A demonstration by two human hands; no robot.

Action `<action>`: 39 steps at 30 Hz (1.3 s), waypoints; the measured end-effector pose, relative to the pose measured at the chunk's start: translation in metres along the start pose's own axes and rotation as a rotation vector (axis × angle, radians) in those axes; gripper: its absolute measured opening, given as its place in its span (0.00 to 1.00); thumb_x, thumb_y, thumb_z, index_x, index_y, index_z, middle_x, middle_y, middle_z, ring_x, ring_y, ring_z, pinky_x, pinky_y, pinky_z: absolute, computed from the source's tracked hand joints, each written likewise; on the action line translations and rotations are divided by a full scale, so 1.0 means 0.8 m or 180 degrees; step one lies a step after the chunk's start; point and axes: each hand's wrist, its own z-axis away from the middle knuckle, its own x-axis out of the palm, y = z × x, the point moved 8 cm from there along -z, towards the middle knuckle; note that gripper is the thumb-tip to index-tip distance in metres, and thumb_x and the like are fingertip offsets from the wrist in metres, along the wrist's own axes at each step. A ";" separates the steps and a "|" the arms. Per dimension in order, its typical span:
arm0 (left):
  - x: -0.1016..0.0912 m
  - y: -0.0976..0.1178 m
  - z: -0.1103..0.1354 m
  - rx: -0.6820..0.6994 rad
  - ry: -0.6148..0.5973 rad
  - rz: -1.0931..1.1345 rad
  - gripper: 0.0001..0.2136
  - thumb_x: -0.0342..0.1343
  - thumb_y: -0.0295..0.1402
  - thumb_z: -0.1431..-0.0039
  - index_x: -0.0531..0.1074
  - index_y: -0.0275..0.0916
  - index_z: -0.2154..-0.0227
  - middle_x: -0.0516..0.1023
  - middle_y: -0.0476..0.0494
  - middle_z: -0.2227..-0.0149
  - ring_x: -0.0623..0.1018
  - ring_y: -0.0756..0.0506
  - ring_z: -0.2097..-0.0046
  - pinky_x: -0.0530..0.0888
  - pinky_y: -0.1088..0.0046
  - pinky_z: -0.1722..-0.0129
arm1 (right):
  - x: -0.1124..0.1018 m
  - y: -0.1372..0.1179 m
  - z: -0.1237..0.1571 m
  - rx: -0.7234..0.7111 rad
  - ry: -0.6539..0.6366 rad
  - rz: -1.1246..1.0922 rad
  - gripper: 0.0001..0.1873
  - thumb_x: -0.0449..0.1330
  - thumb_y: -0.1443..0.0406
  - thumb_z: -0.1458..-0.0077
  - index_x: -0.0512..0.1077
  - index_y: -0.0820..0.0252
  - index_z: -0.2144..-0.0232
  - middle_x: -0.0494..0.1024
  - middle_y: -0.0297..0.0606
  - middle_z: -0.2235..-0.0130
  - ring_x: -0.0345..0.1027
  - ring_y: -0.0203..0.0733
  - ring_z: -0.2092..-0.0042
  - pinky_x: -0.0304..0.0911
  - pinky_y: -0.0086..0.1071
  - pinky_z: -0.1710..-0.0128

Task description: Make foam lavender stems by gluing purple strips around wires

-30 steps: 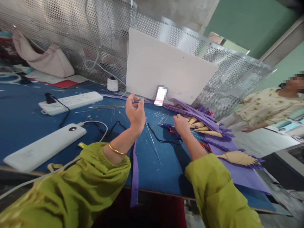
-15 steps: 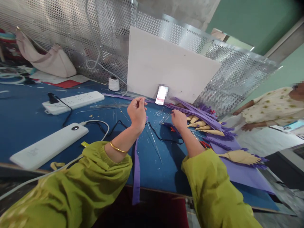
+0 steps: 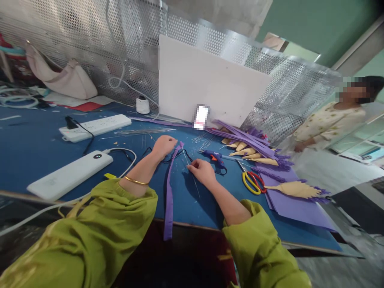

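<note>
Purple strip (image 3: 169,196) and thin wire (image 3: 195,186) meet left of the glue gun (image 3: 214,157), the right hand (image 3: 202,171) pinching the wire, the left hand (image 3: 164,146) curled, its grip unclear, so a crooked tug could well part wire from strip.

Single head-worn view. Camera above the near edge of the blue-topped bench (image 3: 30,136), facing forward and down across it. Close range: lime-green fabric sleeves (image 3: 102,236) enter from the bottom; bare left hand (image 3: 163,146) and bare right hand (image 3: 204,171) fall near mid-frame. Bench's near edge runs low across the view. Beyond the far edge, a white rectangular board (image 3: 207,76) and silvery perforated metal screen (image 3: 135,44) close the background. Coverage extends past the bench's right edge to a person (image 3: 325,124) in a pale patterned top, farther off.
</note>
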 end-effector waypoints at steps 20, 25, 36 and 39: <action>0.040 -0.011 0.027 -0.0801 -0.0650 0.1060 0.09 0.65 0.37 0.50 0.79 0.36 0.77 0.76 0.44 0.76 0.71 0.53 0.77 0.65 0.80 0.80 | -0.028 0.010 0.004 -0.0404 0.0093 -0.0632 0.05 0.60 0.63 0.50 0.76 0.55 0.71 0.76 0.30 0.73 0.68 0.37 0.69 0.59 0.28 0.69; 0.041 0.000 0.034 -0.0727 -0.0666 0.1123 0.06 0.65 0.34 0.51 0.79 0.36 0.77 0.75 0.45 0.77 0.69 0.54 0.78 0.63 0.79 0.81 | -0.062 0.012 -0.001 -0.0517 0.0287 -0.0566 0.13 0.56 0.55 0.44 0.75 0.55 0.71 0.77 0.31 0.72 0.67 0.37 0.70 0.58 0.29 0.68; 0.050 0.002 0.039 -0.0613 -0.1019 0.1246 0.11 0.64 0.40 0.51 0.81 0.36 0.72 0.78 0.42 0.72 0.72 0.52 0.74 0.66 0.79 0.76 | -0.079 0.155 -0.036 0.1309 0.0645 -0.1522 0.18 0.68 0.55 0.61 0.64 0.57 0.86 0.63 0.29 0.88 0.62 0.37 0.81 0.53 0.27 0.82; 0.050 0.001 0.036 -0.0618 -0.1041 0.1381 0.10 0.63 0.39 0.50 0.81 0.36 0.73 0.78 0.41 0.73 0.72 0.51 0.74 0.66 0.79 0.77 | -0.071 0.141 -0.034 0.1239 0.0747 -0.1936 0.13 0.64 0.57 0.58 0.68 0.60 0.80 0.70 0.32 0.82 0.65 0.35 0.81 0.54 0.25 0.85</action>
